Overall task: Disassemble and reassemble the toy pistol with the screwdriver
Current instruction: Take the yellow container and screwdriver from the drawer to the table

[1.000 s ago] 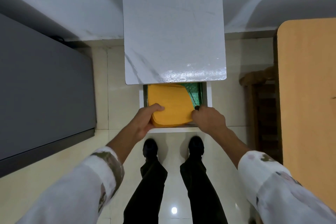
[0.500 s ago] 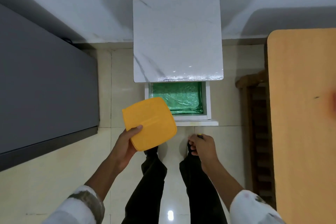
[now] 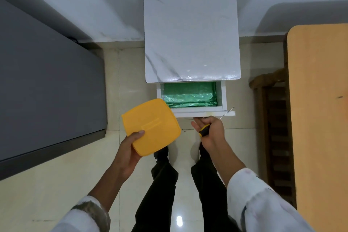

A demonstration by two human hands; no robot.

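Grips square yellow plastic container (image 3: 150, 126) in left hand (image 3: 130, 149), thumb on top; curls right hand (image 3: 211, 133) round yellow-black-handled steel screwdriver (image 3: 204, 131).

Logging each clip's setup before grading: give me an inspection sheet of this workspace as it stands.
Surface: white marble-look table top; its drawer is open and lined with a green sheet.
Job's things: screwdriver in hand; toy pistol not seen.
Clutter: yellow container, held above the floor.
Grippers: left hand grips the yellow container; right hand grips the screwdriver by its handle.
Cables: nothing seen.
Surroundings: grey surface on the left, wooden tabletop on the right, tiled floor.
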